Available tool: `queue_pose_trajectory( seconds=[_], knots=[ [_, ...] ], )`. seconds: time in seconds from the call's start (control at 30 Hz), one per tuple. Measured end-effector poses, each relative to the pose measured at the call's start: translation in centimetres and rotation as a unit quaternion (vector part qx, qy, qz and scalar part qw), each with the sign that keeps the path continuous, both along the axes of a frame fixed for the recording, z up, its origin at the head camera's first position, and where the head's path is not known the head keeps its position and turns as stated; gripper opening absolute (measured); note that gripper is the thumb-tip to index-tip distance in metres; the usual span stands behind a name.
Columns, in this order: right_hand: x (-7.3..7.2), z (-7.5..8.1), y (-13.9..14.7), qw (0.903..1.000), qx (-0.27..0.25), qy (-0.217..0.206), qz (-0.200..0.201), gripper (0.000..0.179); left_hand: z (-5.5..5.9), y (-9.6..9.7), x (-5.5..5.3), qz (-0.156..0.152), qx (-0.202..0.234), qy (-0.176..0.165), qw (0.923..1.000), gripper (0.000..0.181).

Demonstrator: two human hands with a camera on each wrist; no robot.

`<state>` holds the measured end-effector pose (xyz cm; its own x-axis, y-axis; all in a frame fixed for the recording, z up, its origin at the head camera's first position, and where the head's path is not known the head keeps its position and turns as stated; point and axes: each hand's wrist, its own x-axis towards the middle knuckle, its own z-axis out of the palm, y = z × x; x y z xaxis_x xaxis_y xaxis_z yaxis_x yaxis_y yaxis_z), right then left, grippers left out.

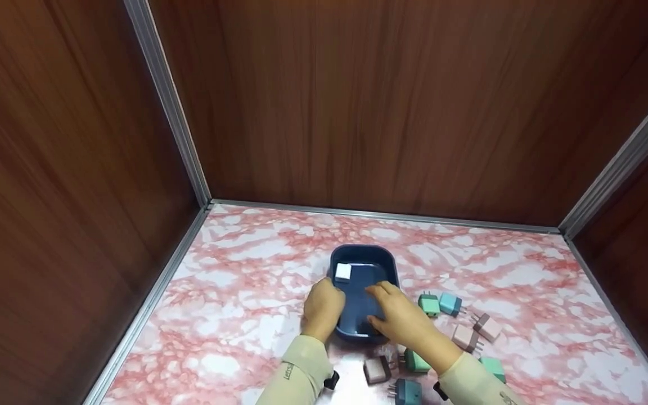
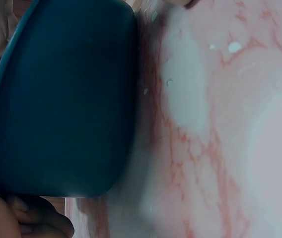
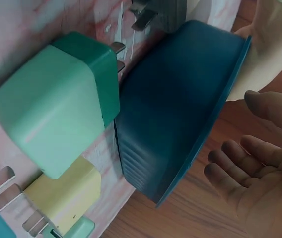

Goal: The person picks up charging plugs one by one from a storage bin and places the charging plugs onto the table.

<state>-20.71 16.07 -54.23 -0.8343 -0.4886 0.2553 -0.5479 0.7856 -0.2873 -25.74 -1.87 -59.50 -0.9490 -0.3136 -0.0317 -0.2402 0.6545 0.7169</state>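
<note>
A dark blue rectangular bin point(image 1: 358, 312) stands on the marbled tabletop, with a small white cube point(image 1: 343, 272) inside near its far left corner. At the bin's left side, my left hand point(image 1: 323, 306) grips the rim; its fingers point(image 2: 41, 223) curl at the edge in the left wrist view. My right hand point(image 1: 405, 315) reaches over the bin's right side, thumb and fingers apart and nothing between them. In the right wrist view its fingers point(image 3: 230, 166) are loosely bent beyond the rim.
Several plug chargers lie right of and in front of the bin: a green charger point(image 1: 429, 304), a blue charger point(image 1: 450, 304), a pink charger point(image 1: 464, 337) and a teal charger point(image 1: 408, 391) among them. A yellow charger point(image 3: 66, 193) shows too. Wood-grain panels point(image 1: 358, 112) enclose the table.
</note>
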Motion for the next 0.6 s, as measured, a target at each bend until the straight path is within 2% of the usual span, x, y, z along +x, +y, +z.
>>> queue_pose_trajectory(
  seconds=[0.4,0.6],
  knots=[
    [-2.6,-0.3,-0.7,0.9995,-0.025,0.009,-0.019,0.055,0.1,-0.1,0.1,-0.001,0.002,-0.002,1.0000,0.014],
    [-3.7,-0.7,-0.9,0.9990,-0.025,-0.006,-0.036,0.056,0.1,0.0,0.1,0.000,-0.014,0.004,0.9999,0.015]
  ],
)
